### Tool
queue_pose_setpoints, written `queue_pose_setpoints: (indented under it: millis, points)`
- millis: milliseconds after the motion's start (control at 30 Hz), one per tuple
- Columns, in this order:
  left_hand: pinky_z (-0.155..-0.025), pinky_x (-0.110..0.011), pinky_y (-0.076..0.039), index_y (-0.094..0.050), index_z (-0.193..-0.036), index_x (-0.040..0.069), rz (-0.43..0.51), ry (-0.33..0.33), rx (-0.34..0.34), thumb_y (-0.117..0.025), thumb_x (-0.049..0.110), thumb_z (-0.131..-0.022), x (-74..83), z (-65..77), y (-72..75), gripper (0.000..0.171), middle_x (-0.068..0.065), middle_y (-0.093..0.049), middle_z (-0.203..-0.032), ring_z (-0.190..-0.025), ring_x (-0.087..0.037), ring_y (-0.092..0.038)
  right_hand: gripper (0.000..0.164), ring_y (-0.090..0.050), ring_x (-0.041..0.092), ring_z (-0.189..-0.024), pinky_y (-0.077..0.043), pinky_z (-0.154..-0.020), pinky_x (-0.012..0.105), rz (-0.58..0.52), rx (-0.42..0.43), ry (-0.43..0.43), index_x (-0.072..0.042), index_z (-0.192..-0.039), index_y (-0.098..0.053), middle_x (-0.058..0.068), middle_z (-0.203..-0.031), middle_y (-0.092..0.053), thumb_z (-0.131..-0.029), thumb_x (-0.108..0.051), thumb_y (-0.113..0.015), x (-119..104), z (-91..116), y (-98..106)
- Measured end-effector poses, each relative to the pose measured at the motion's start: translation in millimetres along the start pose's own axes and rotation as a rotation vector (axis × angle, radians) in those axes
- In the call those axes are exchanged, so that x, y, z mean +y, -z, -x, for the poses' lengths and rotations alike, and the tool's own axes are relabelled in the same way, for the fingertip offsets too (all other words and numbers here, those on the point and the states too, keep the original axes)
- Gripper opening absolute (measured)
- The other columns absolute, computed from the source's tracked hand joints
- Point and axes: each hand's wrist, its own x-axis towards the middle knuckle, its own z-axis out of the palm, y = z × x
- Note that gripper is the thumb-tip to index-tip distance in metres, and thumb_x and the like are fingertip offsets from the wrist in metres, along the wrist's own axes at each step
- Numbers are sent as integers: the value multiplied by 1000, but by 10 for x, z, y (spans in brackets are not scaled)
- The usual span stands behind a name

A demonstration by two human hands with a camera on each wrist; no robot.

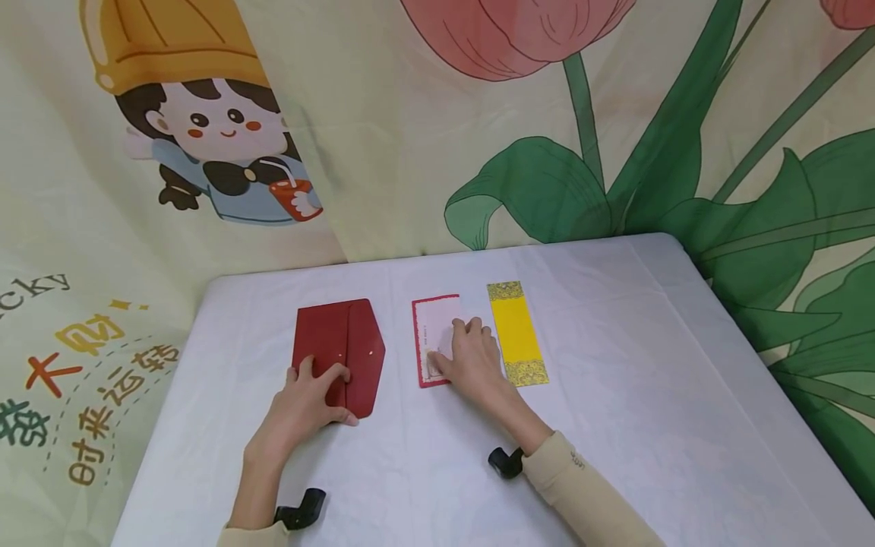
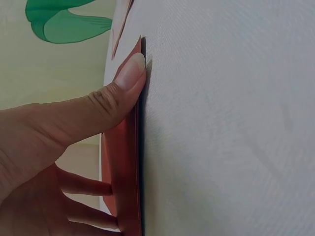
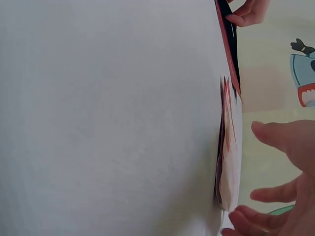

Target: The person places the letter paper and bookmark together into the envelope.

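A dark red paper envelope point(image 1: 321, 327) with a pointed flap lies at the left of the table. My left hand point(image 1: 311, 399) rests on its near part, fingers spread over the top. The left wrist view shows the thumb laid along the envelope's near edge point(image 2: 129, 172). To the right lies a white card point(image 1: 437, 319) with a red border and small print. Over that card's right side is my right hand point(image 1: 475, 361), covering part of it. In the right wrist view its parted fingers stand off from the layered card point(image 3: 229, 172).
A yellow strip point(image 1: 517, 334) with patterned ends lies just right of my right hand. White cloth covers the table point(image 1: 636, 395), with rounded far corners. Behind the far edge hangs a printed curtain point(image 1: 383, 152) with flowers and a cartoon figure.
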Motion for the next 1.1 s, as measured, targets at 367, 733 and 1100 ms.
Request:
queue_pose_setpoints:
  millis: [367, 733, 1100]
  points:
    - [-78, -62, -58, -61, -127, 16, 8, -2, 1, -95, 34, -71, 4, 10, 5, 67, -36, -37, -143, -126, -60, -37, 81, -52, 29, -91, -49, -70, 34, 72, -52, -102, 5, -129, -52, 19, -111, -52, -78, -47, -89, 2, -97, -26]
    - [-79, -62, -58, -61, -127, 16, 13, 2, -2, -94, 34, -72, -16, 11, 4, 67, -36, -36, -143, -128, -60, -36, 79, -54, 25, -82, -47, -67, 29, -64, -109, -190, 6, -131, -52, 20, -115, -51, -78, -38, -91, 5, -169, -13]
    - [-77, -60, -59, -60, -127, 14, 14, 8, 11, -96, 30, -70, -9, 22, -9, 70, -35, -37, -142, -125, -58, -38, 73, -58, 27, -89, -54, -70, 32, -259, -108, -256, 8, -138, -49, 20, -116, -59, -83, -24, -87, -4, -166, -33]
